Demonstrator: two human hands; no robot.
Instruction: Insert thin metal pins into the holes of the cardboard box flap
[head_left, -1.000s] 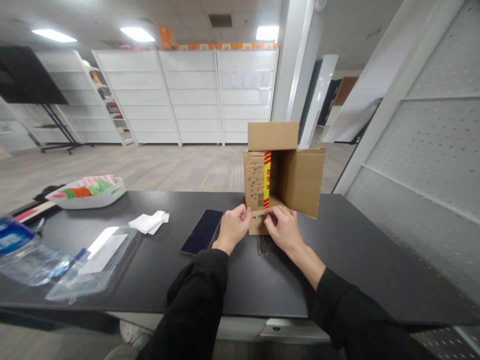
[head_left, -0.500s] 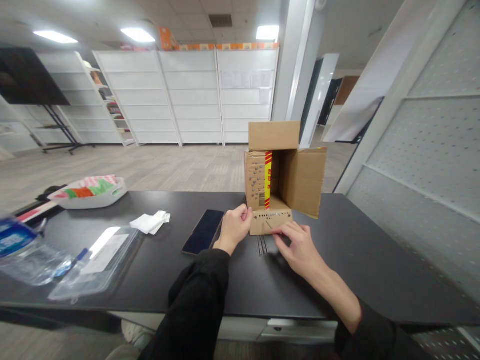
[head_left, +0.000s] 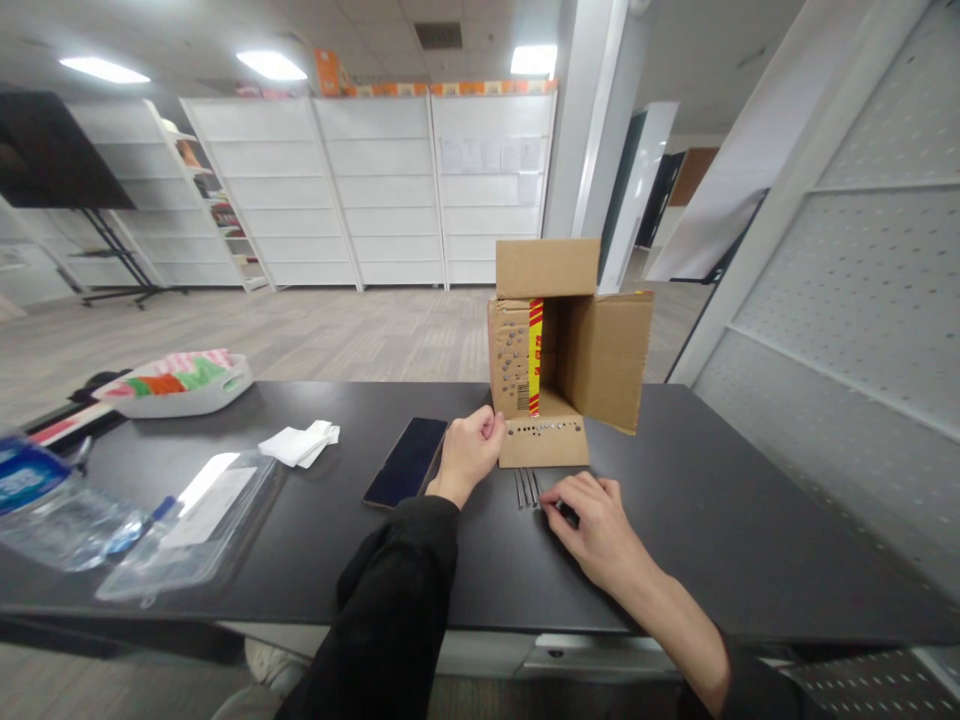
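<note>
An open cardboard box [head_left: 574, 350] stands on its side at the table's far edge. Round grey metal heads dot its left flap [head_left: 512, 345], and holes and heads run along its bottom flap [head_left: 547, 452]. My left hand [head_left: 469, 450] is closed at the bottom flap's left edge; what its fingers hold is hidden. Just in front of that flap lie several long thin nails [head_left: 526, 490], side by side. My right hand [head_left: 589, 520] is closed in a pinch at the right end of this row, its fingertips on a nail there.
Left of my left hand lies a phone [head_left: 407, 462]. Farther left are white tissues [head_left: 300, 443], a clear plastic case [head_left: 199, 530], a water bottle [head_left: 67, 510] and a white basket [head_left: 184, 400] with colourful contents. A perforated panel [head_left: 862, 290] rises on the right.
My right hand has come down and back from the bottom flap to the table, bringing a nail to the right of the others. My left hand has stayed in place.
</note>
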